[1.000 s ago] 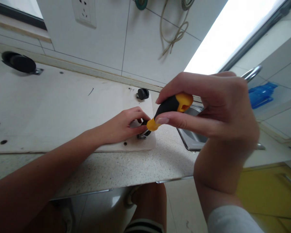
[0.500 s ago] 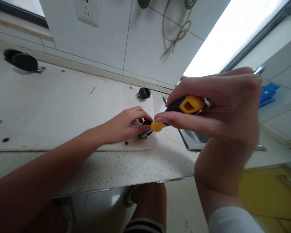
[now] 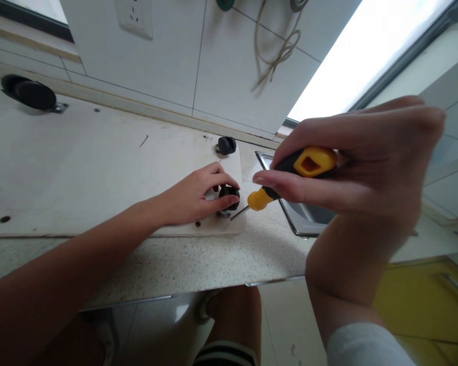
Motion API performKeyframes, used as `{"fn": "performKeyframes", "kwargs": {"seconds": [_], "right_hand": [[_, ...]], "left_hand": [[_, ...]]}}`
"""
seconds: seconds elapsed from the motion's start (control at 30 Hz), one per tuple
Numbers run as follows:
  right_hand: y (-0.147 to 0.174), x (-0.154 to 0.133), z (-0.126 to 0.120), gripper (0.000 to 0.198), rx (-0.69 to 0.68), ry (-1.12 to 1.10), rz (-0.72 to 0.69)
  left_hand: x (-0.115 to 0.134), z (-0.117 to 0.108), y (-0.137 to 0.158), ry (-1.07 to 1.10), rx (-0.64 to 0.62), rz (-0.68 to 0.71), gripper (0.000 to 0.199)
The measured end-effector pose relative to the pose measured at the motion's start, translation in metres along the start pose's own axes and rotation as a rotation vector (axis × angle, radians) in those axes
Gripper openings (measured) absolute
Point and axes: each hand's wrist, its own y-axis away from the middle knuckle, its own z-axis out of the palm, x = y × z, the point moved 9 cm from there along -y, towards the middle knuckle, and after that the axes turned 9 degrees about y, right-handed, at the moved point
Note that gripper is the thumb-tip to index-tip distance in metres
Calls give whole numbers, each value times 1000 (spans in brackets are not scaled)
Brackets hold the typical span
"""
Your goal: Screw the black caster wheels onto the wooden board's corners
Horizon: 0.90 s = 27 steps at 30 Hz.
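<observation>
My left hand rests over the white board, with thumb and fingers closed around a black caster wheel near the board's right corner. In my right hand is a screwdriver with a yellow and black handle. Its thin metal shaft slants down to the left, and the tip sits just right of the caster's metal plate. Whether the tip touches the board I cannot tell. Another black caster stands at the board's far right corner.
A larger-looking black caster is at the board's far left. The speckled countertop runs along the front. To the right lies a metal sink. Behind are a tiled wall, a socket and a looped cord.
My right hand has drawn the screwdriver to the right, so its tip has come away from the caster's plate. My left hand stays on the caster.
</observation>
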Motion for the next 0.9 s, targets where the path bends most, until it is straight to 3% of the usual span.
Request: {"fn": "performKeyframes", "kwargs": {"seconds": [0.2, 0.9], "right_hand": [[-2, 1, 4, 38, -18, -9, -29], [-2, 5, 7, 37, -6, 5, -6]], "left_hand": [[1, -7, 0, -69, 76, -33, 39], [-1, -3, -1, -68, 42, -34, 36]]}}
